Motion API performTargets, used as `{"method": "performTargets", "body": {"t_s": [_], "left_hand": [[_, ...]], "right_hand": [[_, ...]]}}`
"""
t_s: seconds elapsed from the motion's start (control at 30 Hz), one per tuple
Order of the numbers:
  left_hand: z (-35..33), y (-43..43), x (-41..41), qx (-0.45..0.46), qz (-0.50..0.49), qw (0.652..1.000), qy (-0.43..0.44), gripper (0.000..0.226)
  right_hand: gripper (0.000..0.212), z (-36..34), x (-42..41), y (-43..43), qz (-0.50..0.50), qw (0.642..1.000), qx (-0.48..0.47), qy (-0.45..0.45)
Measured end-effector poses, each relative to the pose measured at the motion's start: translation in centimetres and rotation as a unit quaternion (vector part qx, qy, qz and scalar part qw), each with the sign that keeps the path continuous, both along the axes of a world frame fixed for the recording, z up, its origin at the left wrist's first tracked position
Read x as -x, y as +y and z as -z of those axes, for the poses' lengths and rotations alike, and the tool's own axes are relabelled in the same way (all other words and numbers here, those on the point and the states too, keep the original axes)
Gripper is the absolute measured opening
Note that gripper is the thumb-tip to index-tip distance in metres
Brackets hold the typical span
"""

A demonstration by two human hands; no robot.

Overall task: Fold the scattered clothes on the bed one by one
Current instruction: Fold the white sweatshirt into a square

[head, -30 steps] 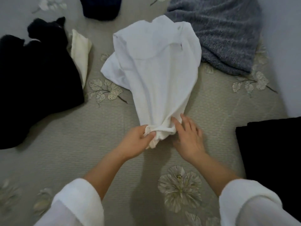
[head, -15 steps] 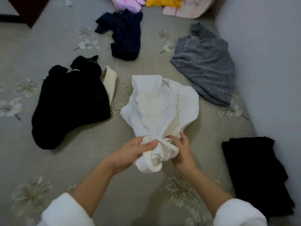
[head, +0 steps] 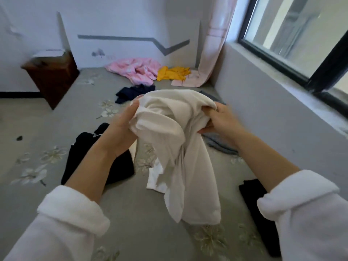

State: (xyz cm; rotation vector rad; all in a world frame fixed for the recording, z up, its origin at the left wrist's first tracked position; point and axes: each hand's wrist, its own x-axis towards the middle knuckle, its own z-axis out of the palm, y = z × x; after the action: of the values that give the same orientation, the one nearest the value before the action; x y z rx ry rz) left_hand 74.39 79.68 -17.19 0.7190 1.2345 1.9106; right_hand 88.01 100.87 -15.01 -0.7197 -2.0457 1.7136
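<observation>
A white garment (head: 178,147) hangs bunched in the air above the grey flowered bed (head: 131,213). My left hand (head: 122,127) grips its upper left side, fingers curled into the cloth. My right hand (head: 220,119) grips the upper right side. The lower part of the garment droops toward the bed. A black garment (head: 90,159) lies to the left under my left forearm. A grey knit garment (head: 218,144) shows partly behind my right wrist. A folded black garment (head: 258,208) lies at the right beside the wall.
Farther back lie a navy garment (head: 131,92), a pink garment (head: 135,69) and a yellow garment (head: 172,73). A pink curtain (head: 212,46) hangs in the corner. A brown nightstand (head: 51,76) stands at the left. The wall and window (head: 293,34) run along the right.
Both hands have lifted the white garment off the bed into the air and moved apart along its top. My view has tilted up, showing the far wall and window.
</observation>
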Motion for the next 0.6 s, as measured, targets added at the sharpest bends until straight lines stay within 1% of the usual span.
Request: {"method": "performTargets", "body": {"t_s": [0.03, 0.1, 0.17, 0.2, 0.23, 0.27, 0.33, 0.37, 0.4, 0.43, 0.47, 0.5, 0.53, 0.57, 0.6], "left_hand": [[0.7, -0.3, -0.8, 0.007, 0.021, 1.000, 0.013, 0.072], [3.1, -1.4, -2.6, 0.066, 0.052, 0.996, 0.040, 0.086], [6.2, -2.6, -4.8, 0.162, 0.063, 0.984, 0.042, 0.110], [7.5, -2.9, -6.1, 0.211, 0.078, 0.973, 0.058, 0.118], [8.3, -3.1, -7.4, 0.251, 0.093, 0.959, 0.095, 0.117], [9.0, -2.9, -8.6, 0.283, 0.094, 0.942, 0.153, 0.105], [9.9, -2.0, -10.0, 0.346, 0.022, 0.899, 0.268, 0.064], [9.8, -1.5, -10.2, 0.377, -0.026, 0.876, 0.298, 0.043], [9.7, -1.1, -10.0, 0.402, -0.059, 0.861, 0.306, 0.026], [9.2, -0.9, -9.7, 0.411, -0.075, 0.855, 0.307, 0.016], [8.4, -0.9, -9.5, 0.408, -0.076, 0.859, 0.301, 0.015], [7.5, -0.8, -9.2, 0.397, -0.073, 0.871, 0.278, 0.017], [6.4, -0.8, -9.0, 0.375, -0.076, 0.891, 0.244, 0.019], [5.3, -0.8, -8.9, 0.351, -0.088, 0.908, 0.211, 0.021], [4.1, -0.5, -8.7, 0.334, -0.101, 0.918, 0.189, 0.023]], "right_hand": [[0.016, -1.0, -0.2, -0.1, 0.003, 1.000, 0.008, 0.015], [0.016, -2.8, -0.6, -0.4, 0.009, 0.999, 0.019, 0.041], [0.017, -4.0, -0.9, -0.7, 0.013, 0.997, 0.029, 0.069], [0.019, -4.5, -0.9, -0.7, 0.011, 0.996, 0.037, 0.084], [0.020, -5.0, -1.0, -0.9, 0.006, 0.994, 0.044, 0.097], [0.020, -5.4, -1.0, -1.1, 0.000, 0.993, 0.048, 0.104], [0.020, -6.0, -0.9, -1.3, -0.008, 0.993, 0.048, 0.112], [0.020, -6.2, -0.7, -1.4, -0.004, 0.992, 0.055, 0.114], [0.020, -6.4, -0.6, -1.3, 0.007, 0.991, 0.066, 0.117], [0.021, -6.6, -0.5, -1.0, 0.025, 0.989, 0.082, 0.123], [0.022, -6.8, -0.4, -0.6, 0.048, 0.985, 0.101, 0.134], [0.021, -6.9, -0.4, 0.1, 0.063, 0.978, 0.130, 0.149], [0.018, -7.0, -0.5, 1.0, 0.065, 0.971, 0.160, 0.165], [0.015, -7.0, -0.7, 2.0, 0.054, 0.964, 0.189, 0.177], [0.017, -6.9, -1.1, 2.9, 0.033, 0.962, 0.204, 0.178]]}}
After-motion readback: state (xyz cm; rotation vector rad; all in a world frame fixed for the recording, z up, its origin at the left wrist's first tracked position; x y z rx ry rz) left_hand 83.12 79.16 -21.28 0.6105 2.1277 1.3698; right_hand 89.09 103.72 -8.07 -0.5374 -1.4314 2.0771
